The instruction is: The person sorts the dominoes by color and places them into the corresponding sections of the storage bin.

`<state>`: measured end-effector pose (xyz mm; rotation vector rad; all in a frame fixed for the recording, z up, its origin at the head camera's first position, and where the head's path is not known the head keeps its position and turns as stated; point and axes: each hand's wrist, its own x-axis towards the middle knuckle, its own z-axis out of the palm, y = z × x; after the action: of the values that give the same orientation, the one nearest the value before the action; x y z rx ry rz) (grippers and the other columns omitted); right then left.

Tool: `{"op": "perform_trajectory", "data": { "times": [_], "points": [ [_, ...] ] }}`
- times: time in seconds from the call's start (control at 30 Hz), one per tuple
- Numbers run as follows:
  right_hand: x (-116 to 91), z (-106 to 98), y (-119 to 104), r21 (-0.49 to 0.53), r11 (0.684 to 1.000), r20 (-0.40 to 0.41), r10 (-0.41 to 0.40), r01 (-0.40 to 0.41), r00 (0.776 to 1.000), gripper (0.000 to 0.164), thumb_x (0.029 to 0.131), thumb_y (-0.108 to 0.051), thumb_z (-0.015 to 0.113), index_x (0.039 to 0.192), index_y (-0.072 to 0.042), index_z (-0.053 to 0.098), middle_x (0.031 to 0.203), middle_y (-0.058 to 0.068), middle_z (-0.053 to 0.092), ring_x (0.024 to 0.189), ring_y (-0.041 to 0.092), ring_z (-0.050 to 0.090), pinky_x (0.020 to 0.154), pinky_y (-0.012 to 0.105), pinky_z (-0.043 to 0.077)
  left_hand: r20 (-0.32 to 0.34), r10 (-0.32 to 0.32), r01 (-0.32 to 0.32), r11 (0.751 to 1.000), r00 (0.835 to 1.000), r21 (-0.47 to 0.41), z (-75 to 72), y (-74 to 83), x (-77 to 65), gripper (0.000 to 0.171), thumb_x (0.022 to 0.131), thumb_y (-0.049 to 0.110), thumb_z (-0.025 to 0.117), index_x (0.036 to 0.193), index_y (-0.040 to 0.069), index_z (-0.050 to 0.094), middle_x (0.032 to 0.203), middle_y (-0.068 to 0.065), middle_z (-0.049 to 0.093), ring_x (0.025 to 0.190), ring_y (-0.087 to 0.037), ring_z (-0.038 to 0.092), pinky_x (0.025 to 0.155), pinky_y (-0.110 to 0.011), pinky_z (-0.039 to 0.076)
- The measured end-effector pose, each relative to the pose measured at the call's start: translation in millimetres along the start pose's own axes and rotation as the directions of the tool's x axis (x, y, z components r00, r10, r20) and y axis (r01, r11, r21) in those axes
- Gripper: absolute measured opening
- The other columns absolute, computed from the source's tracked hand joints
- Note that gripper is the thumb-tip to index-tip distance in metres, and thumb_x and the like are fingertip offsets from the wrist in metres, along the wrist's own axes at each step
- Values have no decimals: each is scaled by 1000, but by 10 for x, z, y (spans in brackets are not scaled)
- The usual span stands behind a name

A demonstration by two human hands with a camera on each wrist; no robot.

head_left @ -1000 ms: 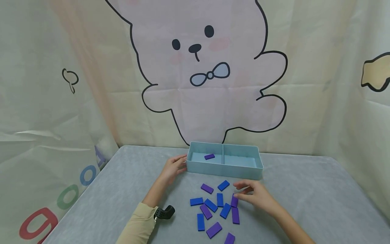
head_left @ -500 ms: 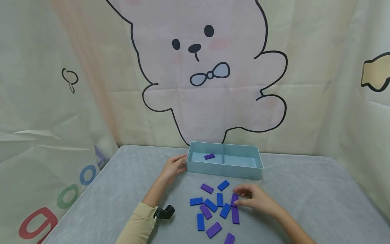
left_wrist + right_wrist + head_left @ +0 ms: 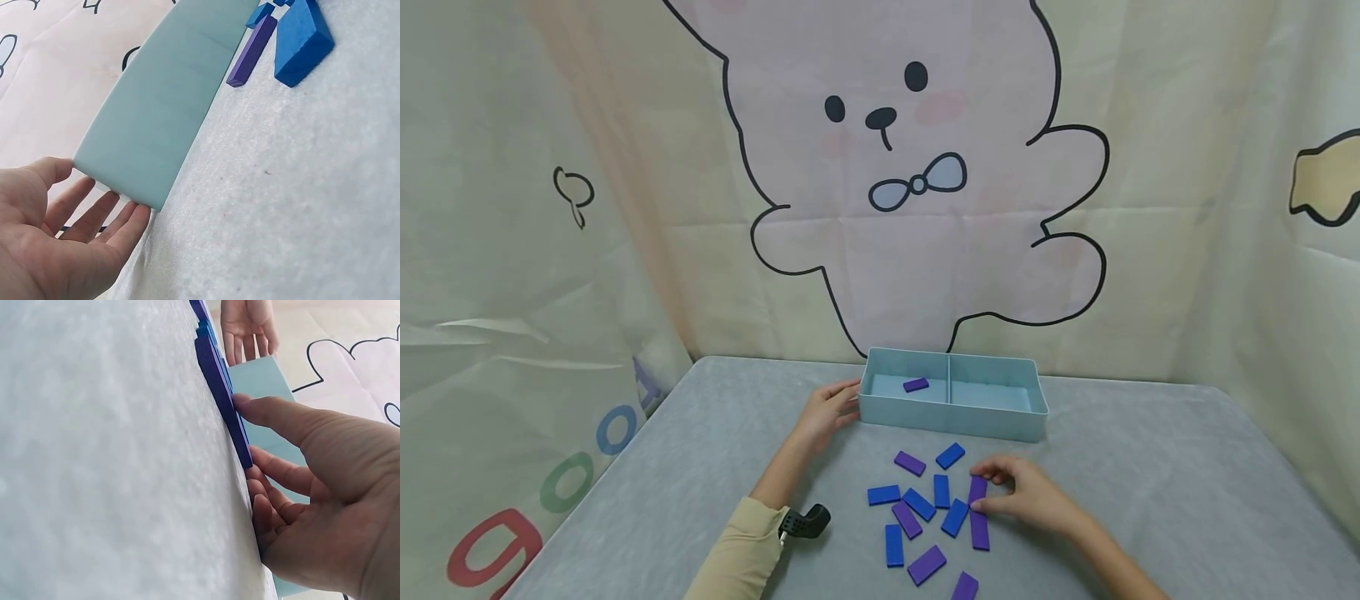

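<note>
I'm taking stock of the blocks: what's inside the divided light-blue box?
The box has one purple block in its left compartment; its right compartment shows only bare floor. The front wall hides the nearest strip of floor; anything lying flat there can't be seen.

I'm at a small nook hung with cloth, done up like a children's play corner, though I can't tell whether it belongs to a home or a studio. A pale, creased backdrop (image 3: pixel 1210 300) closes it in behind and on both sides, printed with a big cartoon bear (image 3: pixel 895 267) in a bow tie (image 3: pixel 946 173) and, to my left, chunky coloured letters (image 3: pixel 458 563). My table (image 3: pixel 1157 475) wears a soft grey, felt-like cover.
</note>
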<state>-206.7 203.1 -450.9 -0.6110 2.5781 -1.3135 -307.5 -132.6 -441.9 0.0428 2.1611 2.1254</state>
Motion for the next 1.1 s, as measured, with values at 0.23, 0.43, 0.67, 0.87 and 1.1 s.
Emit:
{"op": "perform_trajectory", "data": {
  "times": [0.23,0.43,0.67,0.87,1.1],
  "points": [
    [11,14,9,-5,1000,-34,14,-14,999,39,86,-18,88,116,2,73,111,6,72,98,19,59,81,23,52,0,3,-3,1000,1000,8,8,-1,6,46,111,23,58,145,-8,59,153,-29,53,135,-47,58,110,-57,50],
    [8,14,29,-30,1000,-47,-11,10,999,41,85,-18,88,117,2,73,111,7,70,95,13,58,80,23,52,-9,-1,1,1000,1000,2,10,-8,6,45,110,22,58,144,-7,60,152,-29,54,135,-47,59,110,-57,50],
    [-12,-2,13,-24,1000,-50,1,-2,999,45,84,-18,90,119,3,71,111,7,65,96,16,55,78,22,50,-12,-2,2,1000,1000,4,14,-9,16,44,110,22,58,144,-7,60,153,-29,53,135,-47,59,110,-57,50],
    [-12,-3,14,-35,999,-71,1,-3,998,44,83,-18,90,117,3,72,109,7,66,94,15,55,77,22,50,-3,8,-8,1000,1000,4,7,-12,34,45,111,21,56,144,-8,59,153,-30,53,135,-47,58,110,-56,50],
    [-23,0,6,-15,1000,-63,3,-4,998,42,84,-17,89,117,4,73,109,7,67,94,14,56,76,22,51,3,-1,1,1000,1000,-1,-5,-20,34,44,111,20,56,145,-9,58,153,-30,53,135,-48,58,110,-56,50]
  ]
}}
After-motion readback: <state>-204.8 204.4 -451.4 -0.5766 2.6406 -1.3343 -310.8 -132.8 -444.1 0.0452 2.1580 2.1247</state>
